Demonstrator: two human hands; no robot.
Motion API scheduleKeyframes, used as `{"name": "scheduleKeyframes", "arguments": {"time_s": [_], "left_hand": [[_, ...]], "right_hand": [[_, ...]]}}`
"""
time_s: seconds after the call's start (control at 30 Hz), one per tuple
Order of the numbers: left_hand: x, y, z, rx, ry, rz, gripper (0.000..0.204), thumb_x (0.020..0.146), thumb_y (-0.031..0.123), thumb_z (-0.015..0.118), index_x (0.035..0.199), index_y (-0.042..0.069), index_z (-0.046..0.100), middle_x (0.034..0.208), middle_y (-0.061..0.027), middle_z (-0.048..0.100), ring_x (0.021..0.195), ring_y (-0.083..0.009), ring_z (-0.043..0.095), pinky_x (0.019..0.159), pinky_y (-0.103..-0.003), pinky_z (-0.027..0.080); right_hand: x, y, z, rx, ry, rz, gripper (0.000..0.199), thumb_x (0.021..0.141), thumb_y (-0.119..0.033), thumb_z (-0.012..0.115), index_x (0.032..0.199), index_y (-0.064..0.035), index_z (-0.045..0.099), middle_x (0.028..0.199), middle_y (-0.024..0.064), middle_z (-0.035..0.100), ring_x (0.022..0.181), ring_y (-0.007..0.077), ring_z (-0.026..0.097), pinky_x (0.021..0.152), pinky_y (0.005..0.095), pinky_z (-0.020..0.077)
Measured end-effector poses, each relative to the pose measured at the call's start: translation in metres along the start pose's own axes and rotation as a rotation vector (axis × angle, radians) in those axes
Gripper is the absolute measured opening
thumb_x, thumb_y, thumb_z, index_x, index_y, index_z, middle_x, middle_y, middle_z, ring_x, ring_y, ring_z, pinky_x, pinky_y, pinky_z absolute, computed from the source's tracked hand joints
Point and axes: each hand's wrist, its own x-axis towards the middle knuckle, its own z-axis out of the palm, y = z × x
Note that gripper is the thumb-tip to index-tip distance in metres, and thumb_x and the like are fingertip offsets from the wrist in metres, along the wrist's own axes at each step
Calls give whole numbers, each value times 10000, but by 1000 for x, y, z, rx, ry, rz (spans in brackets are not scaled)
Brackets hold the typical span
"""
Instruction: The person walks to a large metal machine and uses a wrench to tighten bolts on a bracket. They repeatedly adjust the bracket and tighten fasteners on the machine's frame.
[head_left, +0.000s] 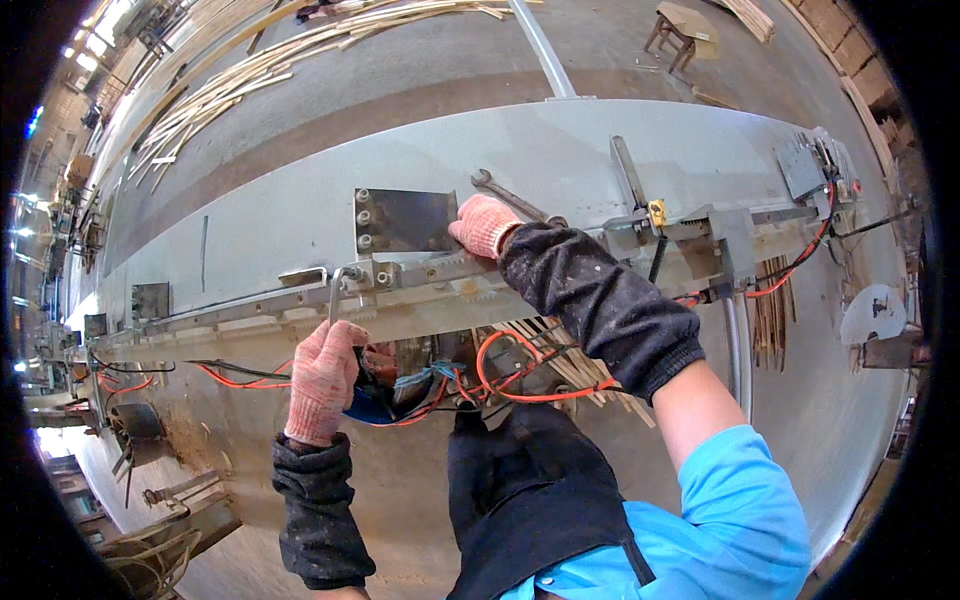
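My left hand (322, 382), in a pinkish knit glove, is closed round the long arm of a hex key (335, 294). The key's short bent end reaches a small block on the machine's rail. Farther right, my gloved right hand (484, 226) curls its fingers at the right edge of a dark metal plate (412, 222), gripping it. Several bolts (363, 218) line the left side of that plate. Just beyond my right hand lies an open-end wrench (508, 196), partly hidden by my dark sleeve.
The long grey machine bed (300, 170) spans the view, with a toothed rail along its near edge. Orange hoses (492, 372) and black cables hang below. A yellow-tagged clamp (656, 212) sits at right. Wooden strips (300, 55) and a stool (685, 28) are on the floor beyond.
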Motion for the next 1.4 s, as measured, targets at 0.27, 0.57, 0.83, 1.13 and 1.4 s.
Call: {"name": "scheduleKeyframes", "arguments": {"time_s": [0.27, 0.57, 0.83, 1.13, 1.4], "left_hand": [[-10, 10, 18, -45, 61, -32, 340, 1088, 321, 510, 952, 52, 665, 537, 63, 405, 398, -49, 323, 376, -250, 217], [-18, 11, 50, -366, 108, -79, 347, 1104, 366, 517, 1042, 51, 651, 544, 74, 318, 406, -59, 261, 379, -266, 203], [-17, 13, 60, -431, 120, -95, 324, 1092, 354, 539, 1058, 52, 652, 553, 76, 314, 410, -56, 263, 380, -266, 199], [-17, 23, 45, -214, 108, -172, 221, 1034, 258, 620, 1054, 46, 679, 611, 35, 488, 449, -60, 433, 407, -247, 327], [36, 14, -59, 1231, 261, 133, 212, 992, 314, 661, 1130, 168, 728, 896, -125, 749, 891, -335, 732, 793, -449, 567]], "right_hand": [[-7, 7, 5, 76, 112, -117, 354, 973, -327, 582, 1036, -36, 775, 1127, 237, 704, 1118, 417, 671, 962, 499, 544], [0, 5, 10, 150, 120, -62, 338, 968, -301, 577, 938, -36, 784, 1022, 213, 744, 1039, 392, 709, 919, 476, 566], [19, 8, 19, 15, 33, -76, 344, 964, -303, 579, 942, -37, 796, 1012, 208, 752, 1035, 381, 716, 923, 471, 566], [-10, 1, 0, 118, 65, -56, 290, 971, -260, 597, 1019, -53, 795, 1040, 204, 745, 1085, 390, 709, 948, 476, 569], [10, 8, 17, -125, 67, -184, 264, 965, -252, 606, 1066, -103, 800, 1115, 192, 733, 1093, 389, 709, 940, 474, 579]]}}
